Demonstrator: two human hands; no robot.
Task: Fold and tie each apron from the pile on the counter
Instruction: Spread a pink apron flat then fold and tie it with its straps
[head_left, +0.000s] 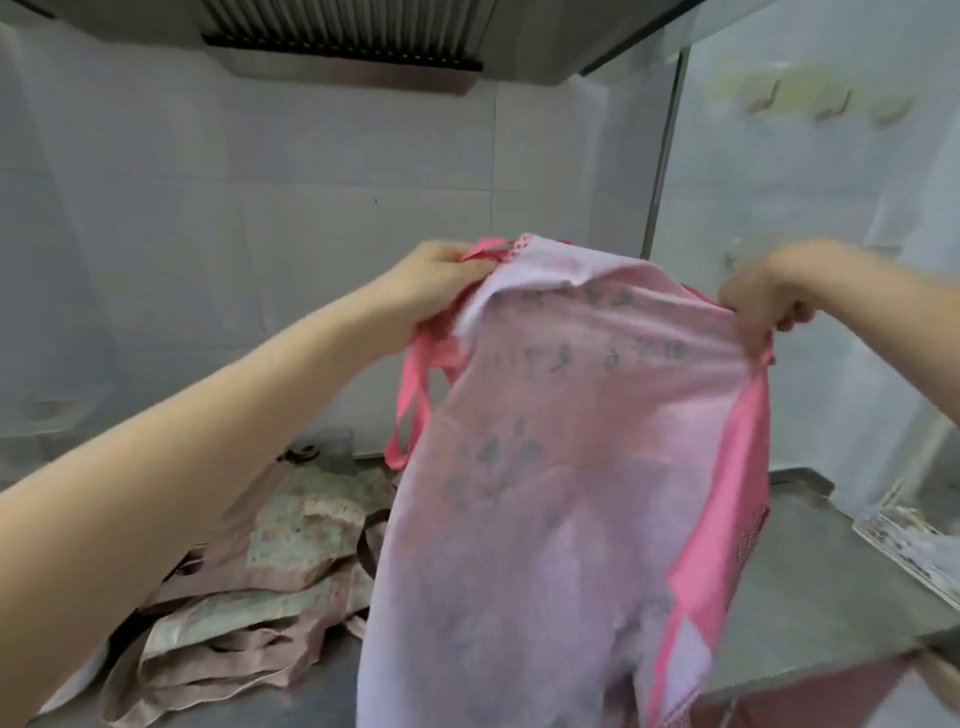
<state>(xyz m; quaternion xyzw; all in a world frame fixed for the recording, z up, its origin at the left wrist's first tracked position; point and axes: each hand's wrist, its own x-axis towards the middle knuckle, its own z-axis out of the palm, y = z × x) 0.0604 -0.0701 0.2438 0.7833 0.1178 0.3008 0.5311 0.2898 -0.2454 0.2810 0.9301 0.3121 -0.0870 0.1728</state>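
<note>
Pink apron (571, 441), greyish print; floral, perhaps beige, pile (270, 561).

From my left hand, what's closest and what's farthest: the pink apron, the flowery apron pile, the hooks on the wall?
1. Pink apron: gripped by the left hand at its top corner.
2. Flowery apron pile: below, on the counter.
3. Wall hooks: upper right, far across.

We hold a pale pink apron with bright pink trim (561, 467) up, left hand (431, 291) and right hand (763, 306) gripping its top corners above the steel counter (810, 597).
</note>
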